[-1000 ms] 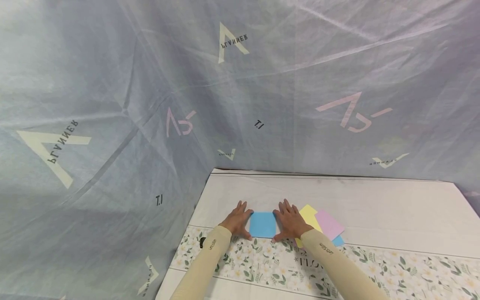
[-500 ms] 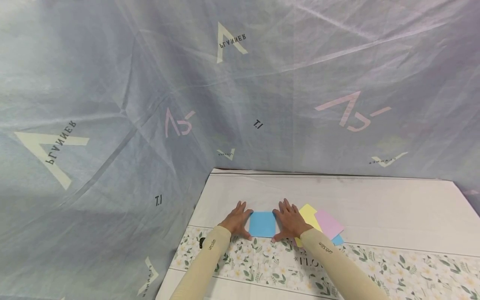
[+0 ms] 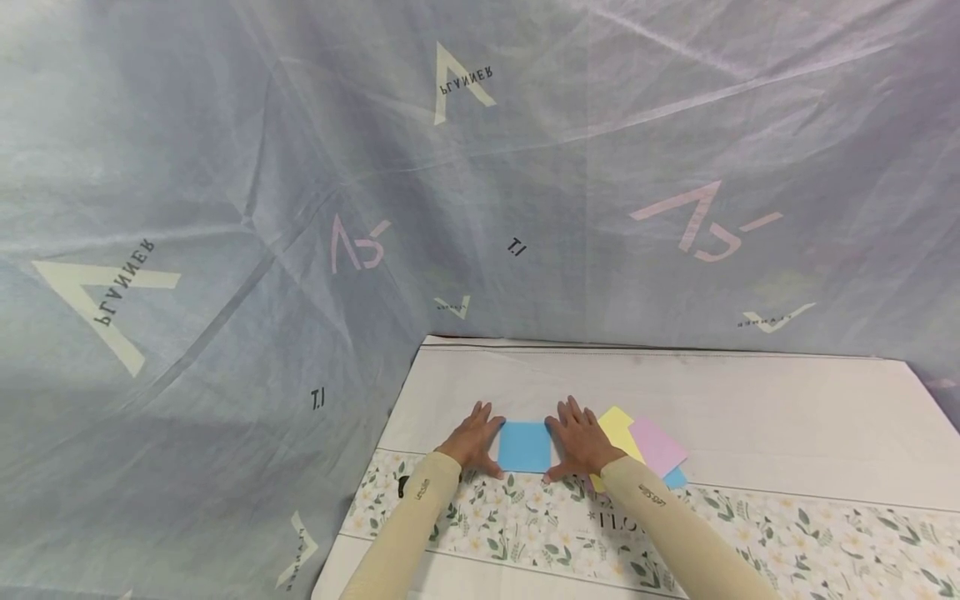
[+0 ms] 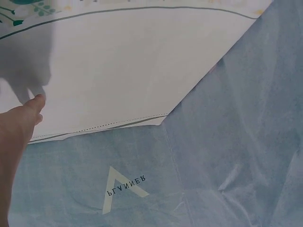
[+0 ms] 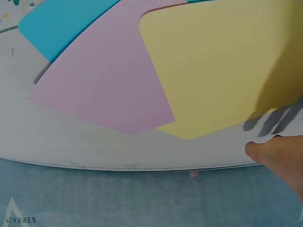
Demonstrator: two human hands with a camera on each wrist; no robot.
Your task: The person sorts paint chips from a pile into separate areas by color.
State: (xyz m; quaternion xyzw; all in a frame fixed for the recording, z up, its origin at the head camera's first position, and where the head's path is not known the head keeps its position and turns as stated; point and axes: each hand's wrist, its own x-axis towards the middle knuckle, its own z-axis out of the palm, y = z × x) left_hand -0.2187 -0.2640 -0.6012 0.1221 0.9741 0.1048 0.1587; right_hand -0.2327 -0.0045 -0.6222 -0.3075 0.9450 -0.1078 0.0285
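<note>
A small blue square of paper (image 3: 525,447) lies flat on the white, flower-banded cloth. On its left side rests my left hand (image 3: 474,440), thumb and index fingertip at the near and far corners. My right hand (image 3: 582,442) mirrors it on the right side, its fingers spread and pointing away. Both hands have their fingers extended rather than curled. Only part of the left hand (image 4: 21,127) enters the left wrist view, over white cloth. In the right wrist view, part of the right hand (image 5: 279,153) shows beyond a yellow sheet.
Right of the right hand, a yellow sheet (image 3: 617,431), a pink sheet (image 3: 658,447) and a blue sheet (image 3: 677,479) overlap in a loose fan. A small black object (image 3: 403,486) sits by the left forearm. Grey-blue hanging fabric (image 3: 562,275) borders the table at the back and left.
</note>
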